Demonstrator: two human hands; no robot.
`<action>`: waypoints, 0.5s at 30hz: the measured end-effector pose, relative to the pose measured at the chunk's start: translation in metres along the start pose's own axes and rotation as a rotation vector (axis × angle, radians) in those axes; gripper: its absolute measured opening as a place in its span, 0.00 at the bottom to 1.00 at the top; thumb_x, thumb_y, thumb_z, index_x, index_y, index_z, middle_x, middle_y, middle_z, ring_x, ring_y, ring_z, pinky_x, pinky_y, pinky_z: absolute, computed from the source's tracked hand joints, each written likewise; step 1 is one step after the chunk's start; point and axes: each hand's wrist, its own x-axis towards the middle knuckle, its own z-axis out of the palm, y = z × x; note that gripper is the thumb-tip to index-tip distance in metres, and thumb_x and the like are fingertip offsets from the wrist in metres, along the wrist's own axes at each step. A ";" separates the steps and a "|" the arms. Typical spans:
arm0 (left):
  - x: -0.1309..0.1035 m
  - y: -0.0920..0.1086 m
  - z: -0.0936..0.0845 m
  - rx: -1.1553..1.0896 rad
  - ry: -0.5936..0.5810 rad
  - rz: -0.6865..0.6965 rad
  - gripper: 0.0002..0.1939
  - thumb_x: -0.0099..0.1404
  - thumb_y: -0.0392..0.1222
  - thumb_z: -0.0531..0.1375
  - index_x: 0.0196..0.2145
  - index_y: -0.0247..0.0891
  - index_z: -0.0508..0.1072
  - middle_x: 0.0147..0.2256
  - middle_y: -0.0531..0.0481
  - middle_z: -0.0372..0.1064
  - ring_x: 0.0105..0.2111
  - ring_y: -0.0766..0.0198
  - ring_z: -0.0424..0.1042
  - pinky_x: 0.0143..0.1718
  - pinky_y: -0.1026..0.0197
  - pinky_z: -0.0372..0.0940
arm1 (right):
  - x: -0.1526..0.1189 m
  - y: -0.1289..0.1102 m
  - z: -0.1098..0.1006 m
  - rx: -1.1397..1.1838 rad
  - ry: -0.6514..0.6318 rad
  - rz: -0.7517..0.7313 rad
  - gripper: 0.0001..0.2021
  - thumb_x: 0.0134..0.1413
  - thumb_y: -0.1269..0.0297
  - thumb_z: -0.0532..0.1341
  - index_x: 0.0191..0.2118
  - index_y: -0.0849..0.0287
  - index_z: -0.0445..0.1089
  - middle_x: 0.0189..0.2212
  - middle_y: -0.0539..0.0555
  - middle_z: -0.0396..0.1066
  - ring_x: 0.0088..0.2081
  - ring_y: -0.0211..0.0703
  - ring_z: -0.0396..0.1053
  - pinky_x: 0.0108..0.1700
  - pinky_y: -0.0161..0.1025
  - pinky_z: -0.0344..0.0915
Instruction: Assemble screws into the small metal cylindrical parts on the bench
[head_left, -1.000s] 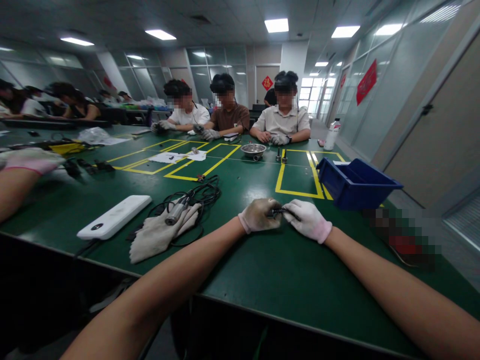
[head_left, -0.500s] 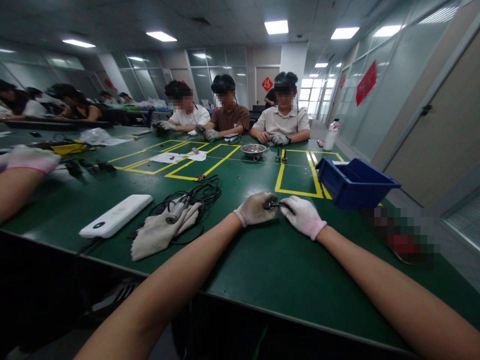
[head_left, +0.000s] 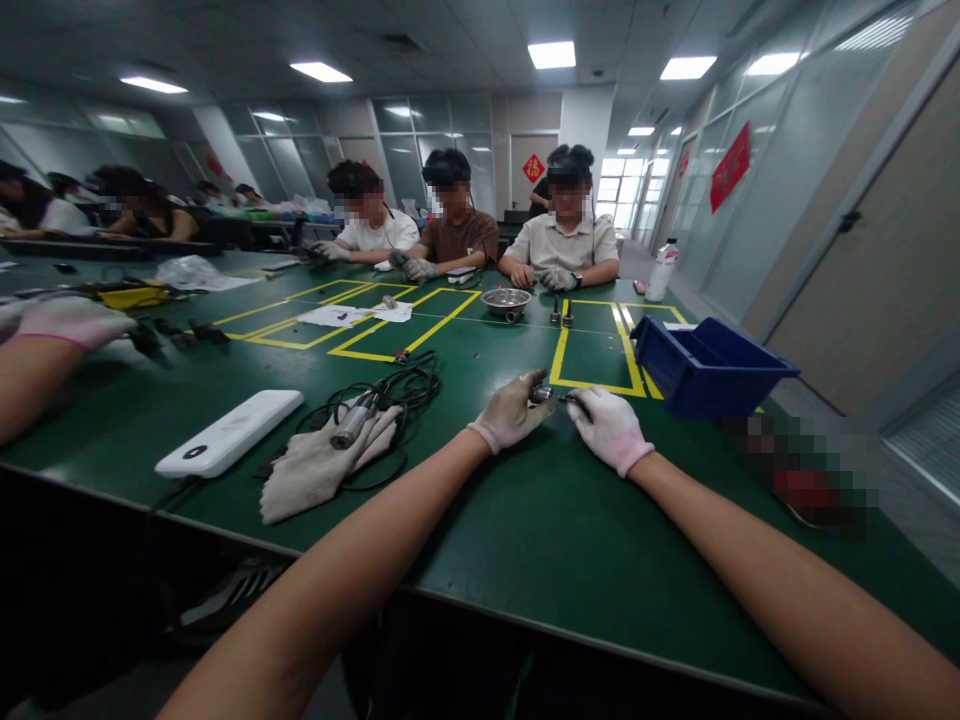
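Observation:
My left hand (head_left: 514, 412), in a grey-stained white work glove, grips a small shiny cylindrical metal part (head_left: 541, 395) between thumb and fingers. From the right, my right hand (head_left: 609, 425), in a white glove with a pink cuff, pinches a thin dark piece (head_left: 568, 398) that points at the metal part. Whether the two pieces touch or are joined I cannot tell. Both hands are just above the green table (head_left: 525, 530), near the yellow tape rectangle. Beyond them, two small dark metal parts (head_left: 568, 314) stand upright by the tape.
A blue bin (head_left: 712, 375) stands to the right. Left of my arms lie a cylindrical metal tool (head_left: 354, 424) with black cables, a grey glove (head_left: 307, 480) and a white power bank (head_left: 229, 432). A metal bowl (head_left: 506, 302) is further back. A co-worker's gloved hand (head_left: 71, 322) reaches in at left.
My left fingers have loosened and lifted around the metal part, so more of it shows. My right hand has shifted slightly to the right with its thin piece.

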 end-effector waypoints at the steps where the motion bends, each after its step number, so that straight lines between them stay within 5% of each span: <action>1: 0.000 0.001 0.000 -0.004 -0.013 -0.003 0.25 0.64 0.49 0.54 0.56 0.36 0.61 0.49 0.42 0.66 0.48 0.58 0.68 0.49 0.56 0.64 | 0.000 0.000 0.000 -0.006 -0.001 -0.004 0.13 0.61 0.60 0.51 0.44 0.58 0.69 0.38 0.57 0.70 0.40 0.44 0.68 0.43 0.39 0.63; 10: -0.003 0.010 0.001 -0.040 -0.028 -0.027 0.25 0.64 0.46 0.53 0.56 0.34 0.60 0.47 0.41 0.68 0.45 0.58 0.69 0.46 0.56 0.65 | -0.001 -0.003 -0.004 -0.051 0.009 -0.057 0.14 0.61 0.60 0.50 0.44 0.59 0.69 0.38 0.57 0.70 0.39 0.44 0.68 0.42 0.39 0.62; 15: -0.002 0.019 0.009 -0.020 -0.007 -0.193 0.21 0.62 0.42 0.55 0.53 0.36 0.62 0.46 0.42 0.68 0.44 0.58 0.70 0.46 0.56 0.65 | -0.003 -0.007 -0.008 -0.121 0.003 -0.106 0.14 0.61 0.60 0.50 0.43 0.59 0.70 0.35 0.57 0.71 0.36 0.43 0.67 0.40 0.38 0.59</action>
